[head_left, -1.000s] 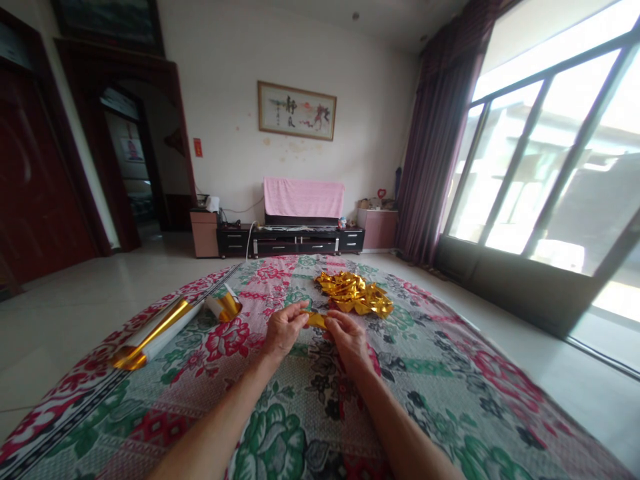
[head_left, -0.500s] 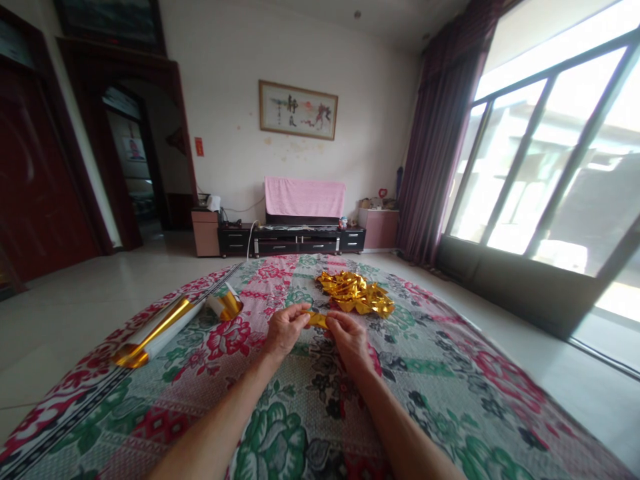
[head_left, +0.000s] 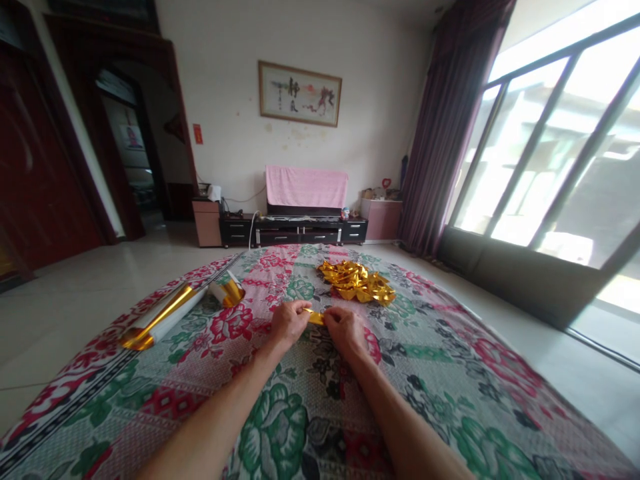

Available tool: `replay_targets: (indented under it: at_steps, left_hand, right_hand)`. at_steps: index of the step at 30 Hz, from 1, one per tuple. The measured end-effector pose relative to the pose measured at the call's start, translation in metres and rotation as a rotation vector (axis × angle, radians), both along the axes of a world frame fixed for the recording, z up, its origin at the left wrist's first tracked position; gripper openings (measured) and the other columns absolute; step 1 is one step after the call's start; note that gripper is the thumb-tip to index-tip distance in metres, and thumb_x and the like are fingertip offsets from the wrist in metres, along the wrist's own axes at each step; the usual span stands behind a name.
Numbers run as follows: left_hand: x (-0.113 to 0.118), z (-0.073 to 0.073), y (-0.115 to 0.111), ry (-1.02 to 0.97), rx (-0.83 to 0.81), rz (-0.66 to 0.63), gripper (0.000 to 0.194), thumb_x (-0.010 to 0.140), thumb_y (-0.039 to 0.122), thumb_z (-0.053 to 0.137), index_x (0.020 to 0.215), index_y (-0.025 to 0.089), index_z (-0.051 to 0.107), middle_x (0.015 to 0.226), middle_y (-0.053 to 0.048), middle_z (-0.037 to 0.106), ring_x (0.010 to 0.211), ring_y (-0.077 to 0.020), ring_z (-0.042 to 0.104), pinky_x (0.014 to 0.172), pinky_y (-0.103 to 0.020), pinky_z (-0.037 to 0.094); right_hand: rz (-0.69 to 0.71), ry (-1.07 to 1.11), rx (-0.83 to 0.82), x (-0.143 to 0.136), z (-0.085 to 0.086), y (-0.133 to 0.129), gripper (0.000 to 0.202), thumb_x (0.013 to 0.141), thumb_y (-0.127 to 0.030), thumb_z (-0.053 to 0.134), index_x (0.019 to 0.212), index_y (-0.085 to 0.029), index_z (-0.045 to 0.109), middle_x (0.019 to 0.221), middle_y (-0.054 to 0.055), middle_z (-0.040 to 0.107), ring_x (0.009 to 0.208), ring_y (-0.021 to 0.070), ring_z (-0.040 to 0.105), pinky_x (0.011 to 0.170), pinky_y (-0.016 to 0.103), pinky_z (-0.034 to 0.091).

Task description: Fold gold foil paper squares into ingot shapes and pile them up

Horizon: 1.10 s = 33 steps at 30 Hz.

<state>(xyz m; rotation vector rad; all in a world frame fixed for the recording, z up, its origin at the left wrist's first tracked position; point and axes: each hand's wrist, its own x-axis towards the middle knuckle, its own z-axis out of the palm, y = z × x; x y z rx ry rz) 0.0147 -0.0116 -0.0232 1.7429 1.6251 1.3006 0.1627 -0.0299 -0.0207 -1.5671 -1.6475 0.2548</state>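
Between my two hands is a small folded piece of gold foil paper (head_left: 315,317), held a little above the patterned cloth (head_left: 280,427). My left hand (head_left: 290,323) pinches its left end between thumb and fingers. At the right end, my right hand (head_left: 346,328) is closed on it the same way. Just beyond my hands lies a heap of folded gold foil pieces (head_left: 356,283). The fingers partly cover the ends of the held piece.
To the left lie a long loosely rolled sheet of gold foil paper (head_left: 167,317) and a shorter curled one (head_left: 229,292). Farther off stand a low black cabinet (head_left: 300,235) and a screen under a pink towel (head_left: 306,187). A window (head_left: 545,153) is at the right.
The camera view has tilted down slightly, so the room appears higher. Both hands keep their pinch on the gold foil paper, with only slight finger movement.
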Motion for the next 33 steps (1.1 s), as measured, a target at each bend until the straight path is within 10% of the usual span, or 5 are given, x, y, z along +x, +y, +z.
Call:
replay_targets:
  at_steps: [13,33]
  left_hand:
    - [0.0015,0.0018,-0.0064,0.442,0.058,0.003,0.023,0.072,0.019,0.054,0.087,0.022,0.071,0.083,-0.004,0.067,0.066,-0.0133,0.058,0.066,-0.022,0.042]
    - [-0.005,-0.0048,-0.003,0.568,0.135,-0.048,0.017,0.073,0.022,0.056,0.079,0.024,0.071,0.087,-0.004,0.062,0.088,-0.0167,0.054,0.086,-0.029,0.041]
  right_hand:
    - [-0.045,-0.274,-0.049,-0.0043,0.0037,-0.0034,0.023,0.079,-0.027,0.048,0.078,-0.024,0.071,0.078,0.004,0.065,0.076,0.0164,0.053,0.067,0.025,0.03]
    - [0.005,-0.395,-0.073,-0.0066,-0.0024,-0.0033,0.017,0.085,-0.031,0.046,0.093,-0.027,0.061,0.096,0.003,0.054,0.088,0.0185,0.046,0.071,0.029,0.026]
